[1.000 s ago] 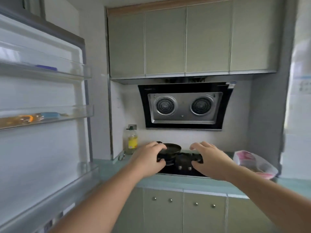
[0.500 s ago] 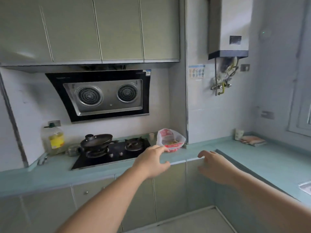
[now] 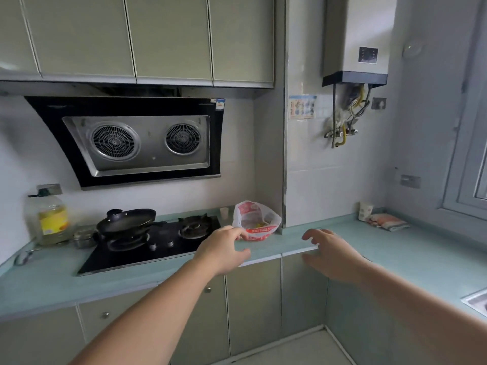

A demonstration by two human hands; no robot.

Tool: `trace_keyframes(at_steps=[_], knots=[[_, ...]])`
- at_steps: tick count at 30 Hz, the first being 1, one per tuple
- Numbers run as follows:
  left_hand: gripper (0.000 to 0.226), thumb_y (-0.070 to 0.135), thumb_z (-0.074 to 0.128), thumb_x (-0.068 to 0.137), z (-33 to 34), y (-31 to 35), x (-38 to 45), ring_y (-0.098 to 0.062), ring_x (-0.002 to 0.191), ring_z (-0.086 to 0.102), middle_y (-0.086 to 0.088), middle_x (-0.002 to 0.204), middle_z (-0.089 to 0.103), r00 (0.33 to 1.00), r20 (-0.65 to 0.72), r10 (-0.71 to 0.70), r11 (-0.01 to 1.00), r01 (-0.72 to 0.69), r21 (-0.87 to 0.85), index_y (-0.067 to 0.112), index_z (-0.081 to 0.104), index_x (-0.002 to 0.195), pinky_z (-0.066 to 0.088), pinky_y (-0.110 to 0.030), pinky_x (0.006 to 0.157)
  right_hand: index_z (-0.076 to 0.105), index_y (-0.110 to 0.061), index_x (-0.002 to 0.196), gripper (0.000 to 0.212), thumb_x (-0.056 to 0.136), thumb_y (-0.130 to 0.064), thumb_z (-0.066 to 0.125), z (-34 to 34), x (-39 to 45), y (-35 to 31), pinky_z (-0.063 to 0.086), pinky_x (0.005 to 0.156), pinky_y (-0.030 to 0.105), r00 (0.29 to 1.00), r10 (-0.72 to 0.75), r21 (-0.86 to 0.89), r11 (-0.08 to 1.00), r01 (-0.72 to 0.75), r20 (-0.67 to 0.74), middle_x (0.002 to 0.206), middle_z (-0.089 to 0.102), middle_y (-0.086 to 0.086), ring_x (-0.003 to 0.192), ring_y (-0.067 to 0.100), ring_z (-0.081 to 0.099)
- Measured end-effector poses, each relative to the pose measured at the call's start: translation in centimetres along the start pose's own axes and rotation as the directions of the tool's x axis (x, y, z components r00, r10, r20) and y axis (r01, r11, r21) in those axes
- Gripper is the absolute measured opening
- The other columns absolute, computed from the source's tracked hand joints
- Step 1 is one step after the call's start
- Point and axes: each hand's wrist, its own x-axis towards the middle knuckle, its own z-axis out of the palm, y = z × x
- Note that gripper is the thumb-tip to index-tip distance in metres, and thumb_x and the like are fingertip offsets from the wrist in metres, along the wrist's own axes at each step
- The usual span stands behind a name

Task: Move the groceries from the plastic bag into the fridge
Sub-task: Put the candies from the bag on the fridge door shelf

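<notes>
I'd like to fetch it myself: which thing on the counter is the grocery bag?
Find the black stove under the range hood. Just right of it, against the wall corner on the teal counter, sits the plastic bag: crinkly, translucent white with red print, unlike the pan and oil bottle left.

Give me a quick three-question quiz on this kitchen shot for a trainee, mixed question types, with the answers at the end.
1. True or false: the plastic bag lies on the countertop, to the right of the stove.
2. Multiple choice: what sits on the stove's left burner? A) a kettle B) a black frying pan C) nothing
3. Fill in: the left hand reaches toward the bag with no grip on it, while the right hand holds ____.

Key: 1. True. 2. B, the black frying pan. 3. Nothing; its fingers are spread above the counter edge.
</notes>
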Motion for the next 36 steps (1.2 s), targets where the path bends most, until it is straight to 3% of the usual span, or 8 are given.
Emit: trace_keyframes(at_steps=[5,17,20,27,36], knots=[[0.028,0.037,0.059,0.086,0.0,-6.2,5.1,-0.009,0.101,0.053,0.012,0.109,0.053,0.999,-0.034,-0.031,0.997,0.028,-0.073,0.032,0.059,0.113,0.048,-0.034,0.087,0.049,-0.027,0.129,0.043,0.088,-0.033,0.06,1.7,7.1,-1.9,0.047,0.087,0.032,0.998,0.033,-0.004,0.999,-0.033,-0.055,0.126,0.05,0.0,0.107,0.019,0.056],[0.038,0.044,0.055,0.084,5.8,-12.0,17.9,-0.01,0.104,0.051,0.012,0.124,0.052,0.995,0.082,-0.05,0.998,0.048,0.029,0.035,0.054,0.121,0.049,-0.033,0.085,0.047,-0.028,0.131,0.043,0.09,-0.037,0.057,6.7,20.6,1.7,0.047,0.084,0.03,0.997,0.078,-0.041,0.996,-0.079,-0.015,0.127,0.05,-0.001,0.101,0.016,0.053],[0.043,0.046,0.054,0.083,8.3,-12.7,21.8,-0.012,0.107,0.052,0.01,0.126,0.052,0.99,0.116,-0.084,0.995,0.077,0.069,0.035,0.053,0.125,0.05,-0.036,0.088,0.046,-0.028,0.132,0.044,0.092,-0.044,0.054,8.4,24.7,4.3,0.049,0.083,0.032,0.998,0.062,-0.065,0.996,-0.061,0.019,0.128,0.051,-0.001,0.095,0.016,0.053],[0.052,0.041,0.054,0.086,13.2,-12.9,31.0,-0.015,0.127,0.044,0.008,0.141,0.046,0.974,0.177,-0.139,0.984,0.115,0.14,0.033,0.046,0.137,0.043,-0.033,0.096,0.044,-0.026,0.138,0.051,0.093,-0.048,0.052,11.6,34.3,9.8,0.045,0.093,0.032,0.987,0.054,0.01,0.998,-0.056,0.153,0.14,0.049,0.003,0.118,0.021,0.054],[0.052,0.046,0.055,0.084,18.4,-16.0,41.5,-0.017,0.115,0.053,0.008,0.136,0.05,0.965,0.198,-0.169,0.984,0.156,0.081,0.032,0.049,0.133,0.049,-0.037,0.09,0.046,-0.023,0.137,0.048,0.094,-0.044,0.052,15.0,45.2,13.5,0.046,0.087,0.028,0.963,0.055,0.039,0.997,-0.068,0.262,0.136,0.053,0.004,0.113,0.021,0.056]])
